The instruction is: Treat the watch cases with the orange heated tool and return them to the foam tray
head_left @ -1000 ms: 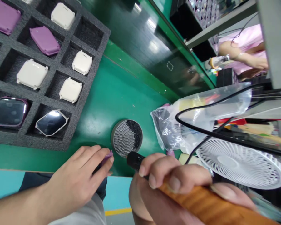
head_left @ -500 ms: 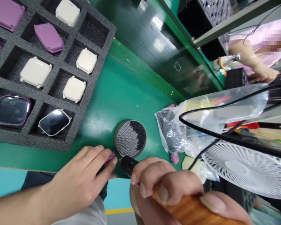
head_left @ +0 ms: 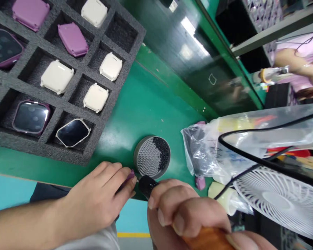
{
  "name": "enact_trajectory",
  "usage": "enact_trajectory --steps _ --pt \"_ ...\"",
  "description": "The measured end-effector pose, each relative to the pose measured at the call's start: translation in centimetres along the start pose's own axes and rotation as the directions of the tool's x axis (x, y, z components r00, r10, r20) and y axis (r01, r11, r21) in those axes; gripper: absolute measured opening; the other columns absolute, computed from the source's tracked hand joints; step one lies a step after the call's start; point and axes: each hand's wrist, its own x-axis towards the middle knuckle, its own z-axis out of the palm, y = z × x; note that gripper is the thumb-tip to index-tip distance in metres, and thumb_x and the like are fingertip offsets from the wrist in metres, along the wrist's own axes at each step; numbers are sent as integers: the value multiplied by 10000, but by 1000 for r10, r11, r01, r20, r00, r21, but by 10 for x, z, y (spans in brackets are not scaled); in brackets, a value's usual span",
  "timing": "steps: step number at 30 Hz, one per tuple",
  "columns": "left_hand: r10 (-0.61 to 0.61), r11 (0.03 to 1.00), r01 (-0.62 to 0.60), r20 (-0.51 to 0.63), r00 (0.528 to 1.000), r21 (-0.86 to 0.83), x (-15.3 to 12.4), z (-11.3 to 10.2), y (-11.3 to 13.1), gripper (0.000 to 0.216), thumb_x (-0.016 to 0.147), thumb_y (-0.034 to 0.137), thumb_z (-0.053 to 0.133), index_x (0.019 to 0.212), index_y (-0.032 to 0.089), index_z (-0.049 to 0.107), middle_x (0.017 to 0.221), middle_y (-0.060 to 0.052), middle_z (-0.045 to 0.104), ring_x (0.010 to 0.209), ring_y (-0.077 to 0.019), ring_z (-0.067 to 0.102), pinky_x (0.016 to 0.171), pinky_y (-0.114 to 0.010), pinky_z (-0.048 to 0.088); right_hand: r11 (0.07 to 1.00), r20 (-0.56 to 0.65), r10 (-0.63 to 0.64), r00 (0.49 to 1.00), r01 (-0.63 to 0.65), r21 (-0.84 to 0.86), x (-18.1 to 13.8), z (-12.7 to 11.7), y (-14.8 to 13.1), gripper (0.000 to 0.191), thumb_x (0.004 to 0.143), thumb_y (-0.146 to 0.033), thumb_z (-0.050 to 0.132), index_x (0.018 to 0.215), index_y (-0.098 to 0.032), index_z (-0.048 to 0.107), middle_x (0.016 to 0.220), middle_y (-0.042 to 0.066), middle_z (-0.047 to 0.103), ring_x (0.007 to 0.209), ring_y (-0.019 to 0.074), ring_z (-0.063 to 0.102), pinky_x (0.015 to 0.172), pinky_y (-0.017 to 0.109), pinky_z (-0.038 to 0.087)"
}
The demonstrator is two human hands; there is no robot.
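Observation:
My left hand [head_left: 99, 198] is closed on a purple watch case [head_left: 130, 174], mostly hidden under its fingers. Closed around a screwdriver with a wood-grain body [head_left: 207, 238] and a black front end [head_left: 146, 185] is my right hand [head_left: 187, 208]. The screwdriver's tip points left and meets the edge of the watch case by my left fingertips; whether it sits in a screw is too small to tell. Just beyond both hands stands a round grey dish [head_left: 148, 158] with a dimpled inside, part of it covered by tiny black screw-like pieces.
A dark foam tray [head_left: 96, 140] at the left holds several white and purple watches in its compartments. On the right lie a clear plastic bag [head_left: 206, 149], a black cable [head_left: 250, 130], a purple piece [head_left: 200, 182] and a white fan [head_left: 279, 201]. Behind the glass-like panel, a co-worker's arm [head_left: 292, 62] shows.
The view has shifted, so the tray, dish and bag appear farther right. Both hands keep their grips, with the screwdriver tip still at the purple watch case.

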Motion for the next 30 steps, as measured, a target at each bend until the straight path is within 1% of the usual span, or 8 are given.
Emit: enact_trajectory --steps 2,6,8,10,13,18,24,30 --pt "3 1000 -3 -1 1000 2 0 -1 0 310 1014 225 604 1293 106 668 1254 -134 663 1134 -293 575 939 -450 500 1000 20 24 1000 -24 -5 -1 -5 -1 201 949 -499 604 897 -328 695 749 -19 519 673 194 593 628 473 591" --pt "-4 1000 4 0 1000 -19 -1 0 -1 306 1008 206 607 1291 103 665 1259 -139 661 1131 -292 579 938 -453 507 997 160 76 984 -75 -10 6 -2 -9 377 1046 -428 415 836 -291 696 647 -30 521 608 182 591 633 465 582" --pt "-6 1000 6 -13 1000 -22 -1 1 -1 291 1005 196 612 1275 105 672 1242 -134 668 1118 -287 585 935 -449 508 999 90 36 995 -36 -1 8 7 -12 354 1053 -401 401 884 -279 686 672 -28 565 623 180 606 613 444 563" --pt "-10 1000 10 -21 1000 -6 -1 0 0 286 1003 214 632 1265 110 677 1208 -127 677 1097 -282 593 928 -445 506 994 -78 -94 992 98 43 6 13 -13 278 1041 -456 437 1050 -289 659 749 -32 606 633 177 616 585 430 546" --pt "-31 998 33 -39 999 48 -1 -1 2 324 998 297 669 1267 118 679 1202 -127 684 1110 -291 595 945 -461 493 979 -205 -177 963 193 58 5 15 -12 409 966 -627 539 1208 -303 606 872 -31 608 685 182 633 608 450 558" --pt "55 998 -55 8 998 17 -4 -3 1 314 1020 223 549 1286 113 673 1440 -147 617 1303 -334 545 1089 -538 418 967 -222 -189 957 221 130 14 7 -4 420 961 -657 490 1171 -324 636 859 -30 582 681 166 612 606 411 539" --pt "-41 998 45 -94 995 35 -3 3 2 259 959 178 662 1204 106 703 1207 -142 698 1161 -310 601 1068 -536 465 972 -181 -167 969 193 135 16 6 3 380 943 -624 569 1155 -313 623 843 -34 573 677 163 605 601 404 541" --pt "-1 1000 0 -53 999 -26 -5 1 1 327 960 108 499 1198 118 724 1311 -159 684 1223 -330 589 1074 -561 455 975 -205 -166 964 193 115 13 7 -1 403 946 -640 579 1165 -302 600 838 -36 583 666 159 602 584 395 534"
